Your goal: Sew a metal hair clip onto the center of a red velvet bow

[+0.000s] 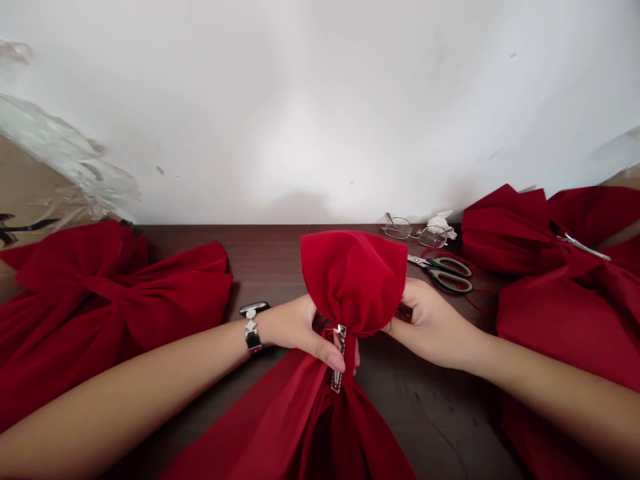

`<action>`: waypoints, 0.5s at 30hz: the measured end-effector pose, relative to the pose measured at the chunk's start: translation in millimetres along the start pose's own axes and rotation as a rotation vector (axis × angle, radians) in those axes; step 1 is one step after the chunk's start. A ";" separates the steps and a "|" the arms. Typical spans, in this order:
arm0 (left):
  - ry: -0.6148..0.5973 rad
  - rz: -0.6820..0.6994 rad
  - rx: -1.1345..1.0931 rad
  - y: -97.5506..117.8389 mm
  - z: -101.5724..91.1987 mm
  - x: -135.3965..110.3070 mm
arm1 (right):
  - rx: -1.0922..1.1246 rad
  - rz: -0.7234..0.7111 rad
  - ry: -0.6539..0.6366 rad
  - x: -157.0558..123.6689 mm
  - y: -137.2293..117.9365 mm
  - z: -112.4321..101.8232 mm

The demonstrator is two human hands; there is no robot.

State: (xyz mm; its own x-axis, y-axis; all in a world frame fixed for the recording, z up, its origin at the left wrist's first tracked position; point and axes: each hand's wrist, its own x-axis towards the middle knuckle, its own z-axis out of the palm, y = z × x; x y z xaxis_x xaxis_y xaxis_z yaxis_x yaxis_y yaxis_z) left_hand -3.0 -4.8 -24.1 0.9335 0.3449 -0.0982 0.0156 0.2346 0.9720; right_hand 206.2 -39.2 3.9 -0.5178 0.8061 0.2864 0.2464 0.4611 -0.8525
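A red fabric bow (pixel 357 277) stands on its side in front of me, with one rounded loop facing up and long tails spreading toward me. My left hand (pixel 295 327) grips its gathered middle, the thumb lying across a silver hair clip (pixel 337 382) that runs along the knot. On the other side, my right hand (pixel 430 327) pinches the bow near the base of the upper loop; most of its fingers are hidden behind the fabric. A watch with a decorated band (pixel 253 327) is on my left wrist.
Another red bow (pixel 100 287) lies at left. More red bows (pixel 575 307), one with a silver clip (pixel 583 247), pile up at right. Scissors (pixel 447 272), eyeglasses (pixel 399 228) and a crumpled tissue (pixel 443 223) rest on the dark table (pixel 260 243) near the white wall (pixel 300 113).
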 end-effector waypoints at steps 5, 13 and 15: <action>0.090 0.022 -0.143 -4.5 0.1 0.4 | 0.017 0.006 0.027 -1.1 -4.4 -3.9; 0.152 0.118 -0.029 -3.7 -1.4 2.9 | 0.030 0.081 0.029 0.0 -4.8 -8.5; 0.151 0.130 -0.026 -4.1 -1.1 3.1 | 0.009 0.073 0.025 0.1 -5.1 -8.8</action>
State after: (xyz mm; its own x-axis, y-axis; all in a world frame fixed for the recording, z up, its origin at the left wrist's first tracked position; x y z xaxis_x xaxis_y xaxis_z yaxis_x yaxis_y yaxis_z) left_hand -0.5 -3.7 -28.6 0.8628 0.5056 -0.0054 -0.1121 0.2016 0.9730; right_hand 212.1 -38.1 12.2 -0.4782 0.8465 0.2339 0.2754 0.3975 -0.8753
